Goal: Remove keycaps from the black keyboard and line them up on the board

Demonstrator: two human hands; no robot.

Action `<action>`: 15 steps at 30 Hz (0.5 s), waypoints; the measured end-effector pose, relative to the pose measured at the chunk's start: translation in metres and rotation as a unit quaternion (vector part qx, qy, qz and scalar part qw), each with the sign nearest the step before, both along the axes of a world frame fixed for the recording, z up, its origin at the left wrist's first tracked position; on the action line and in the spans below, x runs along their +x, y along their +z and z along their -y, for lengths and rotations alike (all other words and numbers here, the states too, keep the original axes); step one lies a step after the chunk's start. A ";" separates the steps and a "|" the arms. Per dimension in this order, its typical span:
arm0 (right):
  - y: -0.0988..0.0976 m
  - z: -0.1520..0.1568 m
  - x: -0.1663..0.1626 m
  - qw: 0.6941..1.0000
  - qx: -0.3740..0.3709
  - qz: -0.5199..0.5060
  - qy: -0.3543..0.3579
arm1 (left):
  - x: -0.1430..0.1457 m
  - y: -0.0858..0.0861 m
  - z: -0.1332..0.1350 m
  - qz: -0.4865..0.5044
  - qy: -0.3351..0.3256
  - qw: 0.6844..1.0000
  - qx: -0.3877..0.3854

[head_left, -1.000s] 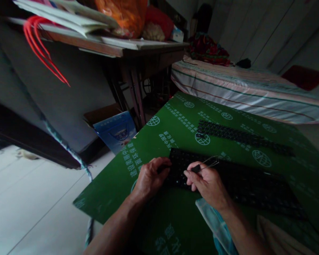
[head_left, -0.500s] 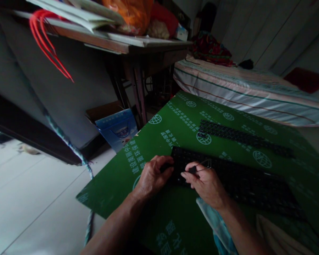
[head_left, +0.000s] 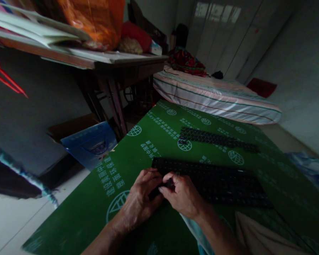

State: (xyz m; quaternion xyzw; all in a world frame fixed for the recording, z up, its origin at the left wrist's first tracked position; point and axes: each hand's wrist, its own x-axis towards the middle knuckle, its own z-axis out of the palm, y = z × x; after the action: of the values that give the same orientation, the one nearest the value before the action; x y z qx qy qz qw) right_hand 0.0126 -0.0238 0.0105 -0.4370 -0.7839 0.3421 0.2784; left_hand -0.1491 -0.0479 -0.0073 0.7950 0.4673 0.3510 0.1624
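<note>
A black computer keyboard (head_left: pixel 225 184) lies on the green printed board, its cable running off at the lower right. My left hand (head_left: pixel 143 191) is curled around the keyboard's left end, fingers closed on its edge. Close beside it, my right hand (head_left: pixel 184 194) pinches a small black piece (head_left: pixel 169 182) between thumb and forefinger, just over that end. Whether the piece is a keycap is too dark to tell. Further back, black keycaps (head_left: pixel 218 137) lie in rows on the board.
The green board (head_left: pixel 149 145) reaches toward a bed (head_left: pixel 212 94) with striped bedding. A cluttered wooden table (head_left: pixel 93 63) stands at the upper left, with a blue bag (head_left: pixel 89 141) below. A twisted cloth cord (head_left: pixel 23 171) hangs at left; brown cloth (head_left: pixel 255 230) lies near my right forearm.
The view has swung right, so everything sits further left. My right hand has come closer to my left at the keyboard's left end. A thin wire loop seen by my right fingers is now barely visible.
</note>
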 end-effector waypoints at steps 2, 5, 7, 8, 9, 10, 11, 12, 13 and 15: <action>-0.001 -0.001 -0.002 1.000 0.002 0.011 -0.001 | 0.001 0.002 -0.002 -0.006 0.001 1.000 0.007; -0.004 -0.001 -0.005 0.999 0.021 0.034 -0.015 | 0.002 0.004 -0.004 -0.006 0.004 1.000 0.019; -0.006 0.000 -0.007 0.998 0.037 0.048 -0.023 | 0.003 0.004 -0.006 -0.009 0.006 1.000 0.017; -0.007 0.000 -0.007 0.997 0.044 0.052 -0.025 | 0.003 0.003 -0.006 -0.010 0.009 1.000 0.013; -0.009 0.000 -0.008 0.997 0.050 0.052 -0.026 | 0.003 0.003 -0.007 -0.013 0.011 1.000 0.007; -0.010 0.001 -0.008 0.997 0.053 0.050 -0.027 | 0.004 0.003 -0.008 -0.016 0.012 1.000 0.000; -0.011 0.001 -0.008 0.997 0.056 0.046 -0.027 | 0.004 0.002 -0.008 -0.018 0.011 1.000 -0.006; -0.013 0.001 -0.009 0.997 0.060 0.042 -0.029 | 0.004 0.002 -0.009 -0.019 0.010 1.000 -0.011; -0.014 0.002 -0.009 0.997 0.064 0.038 -0.031 | 0.004 0.001 -0.009 -0.018 0.007 1.000 -0.014; -0.016 0.003 -0.009 0.996 0.070 0.029 -0.038 | 0.005 0.000 -0.011 -0.016 0.000 1.000 -0.020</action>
State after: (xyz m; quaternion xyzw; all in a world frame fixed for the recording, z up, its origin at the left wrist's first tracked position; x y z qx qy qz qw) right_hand 0.0038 -0.0265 -0.0051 -0.4554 -0.7968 0.2623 0.2982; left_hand -0.1446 -0.0371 -0.0075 0.7967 0.4770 0.3291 0.1711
